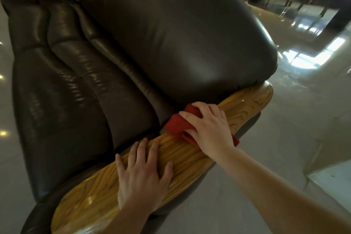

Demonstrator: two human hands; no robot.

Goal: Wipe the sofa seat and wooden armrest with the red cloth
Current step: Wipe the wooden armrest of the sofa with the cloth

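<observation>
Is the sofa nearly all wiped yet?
Can't tell what's already clean. Right now the right hand presses the red cloth on the wooden armrest; the left hand rests flat on it. The seat isn't being wiped.

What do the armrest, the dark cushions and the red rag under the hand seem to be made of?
The armrest looks like varnished wood: bold grain lines and glossy highlights. The cushions look like dark brown leather or a leather-like vinyl, smooth and shiny with soft creases; which one cannot be told. The red cloth seems a soft, matte woven or knitted fabric, bunched in folds under the right hand.
</observation>
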